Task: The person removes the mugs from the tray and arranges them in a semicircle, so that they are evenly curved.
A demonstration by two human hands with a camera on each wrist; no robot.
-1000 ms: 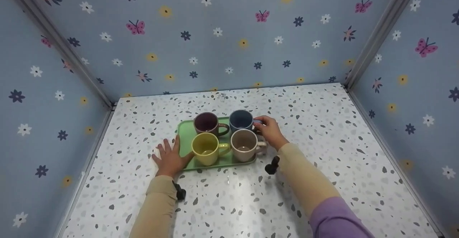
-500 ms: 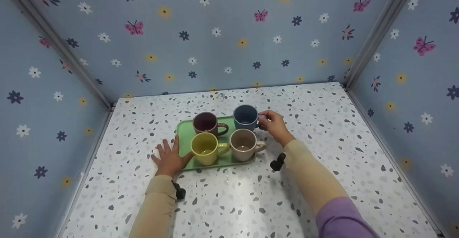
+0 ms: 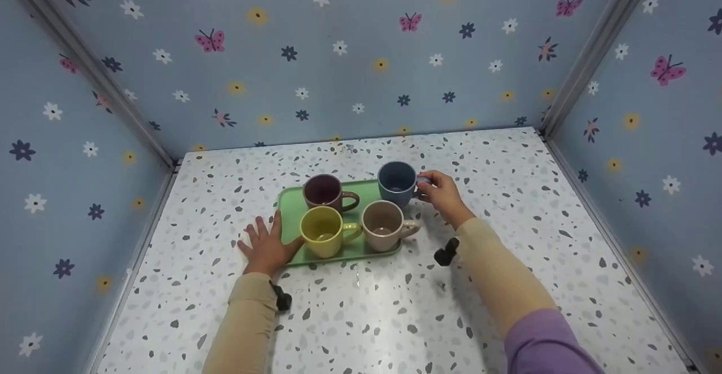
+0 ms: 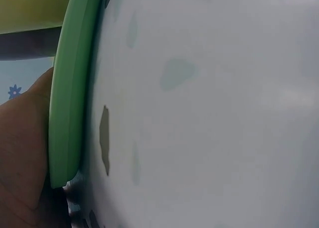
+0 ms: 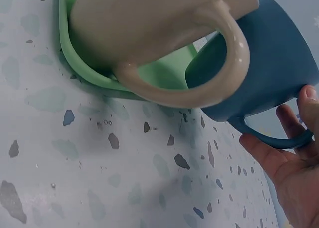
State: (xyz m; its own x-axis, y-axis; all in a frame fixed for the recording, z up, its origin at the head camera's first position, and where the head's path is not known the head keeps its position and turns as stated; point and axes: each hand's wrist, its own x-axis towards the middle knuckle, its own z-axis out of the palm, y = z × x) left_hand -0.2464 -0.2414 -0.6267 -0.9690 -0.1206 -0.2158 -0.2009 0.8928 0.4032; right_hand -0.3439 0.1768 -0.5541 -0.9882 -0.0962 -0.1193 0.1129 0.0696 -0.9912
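My right hand grips the handle of a blue mug, thumb and fingers round it in the right wrist view. The blue mug overlaps the back right corner of a green tray and is tilted in that view. On the tray stand a purple mug, a yellow mug and a beige mug, handles to the right. My left hand lies with spread fingers at the tray's left edge, its thumb over the rim beside the yellow mug.
The white speckled tabletop reaches round the tray on all sides. Blue walls with flowers and butterflies enclose it at the back, left and right. The beige mug's handle sticks out past the tray's right edge.
My right hand has drawn the blue mug to the right and slightly back, away from the purple mug toward the tray's right edge. The left hand and the other mugs stay in place.
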